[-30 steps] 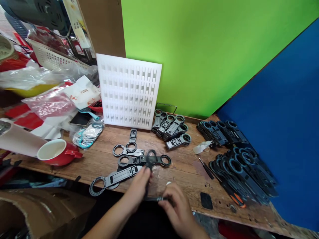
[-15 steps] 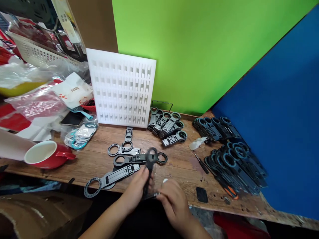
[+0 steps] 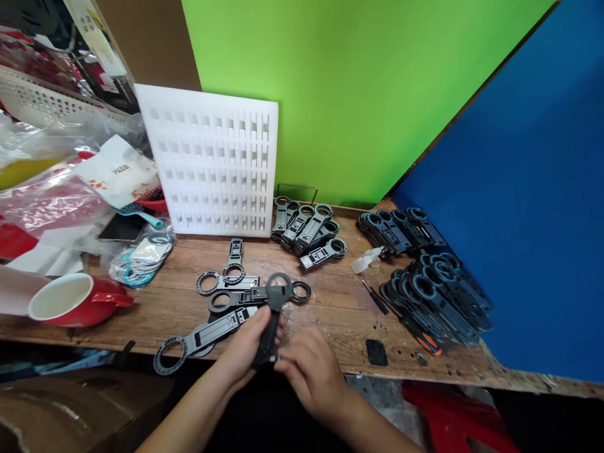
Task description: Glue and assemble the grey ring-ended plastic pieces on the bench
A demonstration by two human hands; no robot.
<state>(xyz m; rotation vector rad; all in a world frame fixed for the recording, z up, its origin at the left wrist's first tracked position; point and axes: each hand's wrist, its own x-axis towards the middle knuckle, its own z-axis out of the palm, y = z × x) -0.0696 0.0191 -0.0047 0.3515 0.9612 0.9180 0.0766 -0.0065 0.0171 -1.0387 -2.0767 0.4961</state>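
A dark, smooth part [image 3: 270, 330], a flat ring on a long narrow body, was held at a slant above the near edge of the scuffed wooden table [image 3: 340, 314]. Grey ringed pieces [image 3: 219, 331] lay loosely just beyond. The left hand [image 3: 250, 340] was closed around its body, thumb uppermost. The right hand [image 3: 314, 371] curled at its lower end; whether the fingertips pinched anything, I could not tell. Both forearms angled inward.

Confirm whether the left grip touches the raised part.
Touching. The head view shows the left grip closed around the raised part, below its ring end.
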